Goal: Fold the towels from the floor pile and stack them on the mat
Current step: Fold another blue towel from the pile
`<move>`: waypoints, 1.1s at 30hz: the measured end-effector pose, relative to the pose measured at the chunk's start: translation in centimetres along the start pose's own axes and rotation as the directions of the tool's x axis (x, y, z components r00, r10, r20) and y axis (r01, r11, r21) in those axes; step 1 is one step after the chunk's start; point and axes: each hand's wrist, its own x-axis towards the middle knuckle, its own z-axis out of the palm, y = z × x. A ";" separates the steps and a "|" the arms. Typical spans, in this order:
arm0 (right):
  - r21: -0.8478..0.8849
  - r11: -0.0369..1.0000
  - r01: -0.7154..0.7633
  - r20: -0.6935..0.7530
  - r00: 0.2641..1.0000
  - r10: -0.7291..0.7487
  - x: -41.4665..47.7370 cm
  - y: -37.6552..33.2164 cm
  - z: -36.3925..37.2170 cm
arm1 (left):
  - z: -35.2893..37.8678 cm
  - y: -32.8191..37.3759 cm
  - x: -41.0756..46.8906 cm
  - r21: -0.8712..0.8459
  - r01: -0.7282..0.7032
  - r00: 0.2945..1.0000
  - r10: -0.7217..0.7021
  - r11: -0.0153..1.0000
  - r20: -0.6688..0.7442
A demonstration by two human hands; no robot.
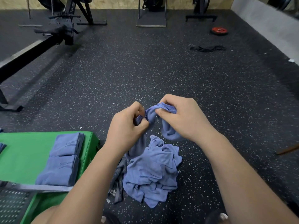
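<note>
A crumpled pile of blue-grey towels (152,172) lies on the speckled black floor in front of me. Above it I hold one blue towel (168,130) bunched up in the air. My left hand (127,126) pinches one part of its edge and my right hand (181,117) grips the edge close beside it; the rest of the cloth hangs down toward the pile. To the left sits the green mat (24,152) with two stacks of folded blue towels (64,159) side by side, printed lettering showing on top.
A black rowing machine rail (29,52) runs along the far left. Machine bases stand at the back wall. A red weight plate (219,31) and black bands (207,48) lie far right. A perforated dark item (13,206) sits at the mat's near edge.
</note>
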 end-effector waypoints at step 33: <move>-0.084 0.971 -0.225 -0.544 0.827 0.145 0.2 2.4 -3.4 | -3.6 -6.5 2.1 0.197 0.069 0.989 -0.093 0.978 0.116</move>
